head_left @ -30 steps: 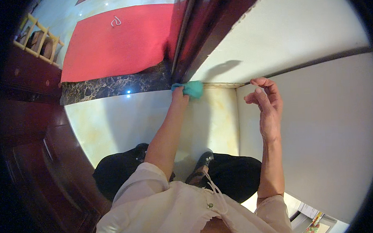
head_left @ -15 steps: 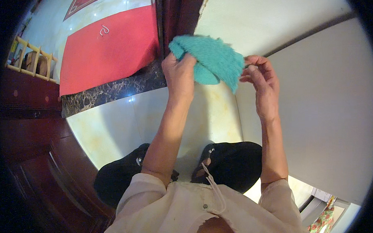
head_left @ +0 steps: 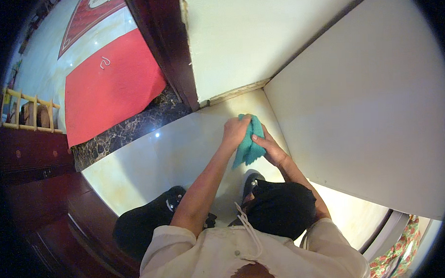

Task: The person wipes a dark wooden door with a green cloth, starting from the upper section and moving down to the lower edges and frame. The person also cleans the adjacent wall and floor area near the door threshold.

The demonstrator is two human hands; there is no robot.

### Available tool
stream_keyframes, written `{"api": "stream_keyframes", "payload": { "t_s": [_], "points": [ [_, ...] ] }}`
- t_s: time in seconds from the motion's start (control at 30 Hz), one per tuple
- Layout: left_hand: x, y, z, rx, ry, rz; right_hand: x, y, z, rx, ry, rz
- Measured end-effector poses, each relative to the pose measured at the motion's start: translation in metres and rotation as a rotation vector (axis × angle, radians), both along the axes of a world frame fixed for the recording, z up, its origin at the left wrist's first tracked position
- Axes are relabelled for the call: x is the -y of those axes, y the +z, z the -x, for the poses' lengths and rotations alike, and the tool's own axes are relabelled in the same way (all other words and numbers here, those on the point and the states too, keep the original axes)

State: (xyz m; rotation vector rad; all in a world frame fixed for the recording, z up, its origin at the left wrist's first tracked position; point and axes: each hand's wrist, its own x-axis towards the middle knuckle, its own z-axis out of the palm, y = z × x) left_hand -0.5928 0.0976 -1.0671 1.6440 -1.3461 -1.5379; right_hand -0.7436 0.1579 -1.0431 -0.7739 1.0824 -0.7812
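Note:
A teal cloth (head_left: 250,148), bunched and hanging down in a fold, is between my two hands above the pale floor tiles. My left hand (head_left: 236,131) is closed round its upper left side. On the right side my right hand (head_left: 272,146) grips it too, the thumb pressed on the front and the fingers behind, partly hidden. The cloth's lower edge hangs loose over the tiles, just above my right shoe (head_left: 253,179).
A red mat (head_left: 110,89) with a white hook-like piece (head_left: 104,62) lies beyond a dark marble threshold (head_left: 129,122). A dark red door frame (head_left: 163,48) and white walls (head_left: 353,100) bound the corner. At left stands a dark wooden door (head_left: 53,213).
My hands have come down and nearer to me with the cloth. The right hand, at the cloth's edge before, now holds it close to the left. The view has shifted rightward.

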Motion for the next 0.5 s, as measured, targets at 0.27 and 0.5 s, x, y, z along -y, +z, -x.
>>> {"api": "stream_keyframes", "payload": {
  "t_s": [0.27, 0.5],
  "points": [
    [-0.012, -0.071, -0.001, -0.080, 0.315, 0.008, 0.024, -0.040, -0.004, -0.259, -0.066, 0.084],
    [-0.018, -0.088, -0.048, -0.095, 0.362, -0.164, 0.133, -0.072, 0.037, -0.339, -0.654, 0.051]
  ]
}}
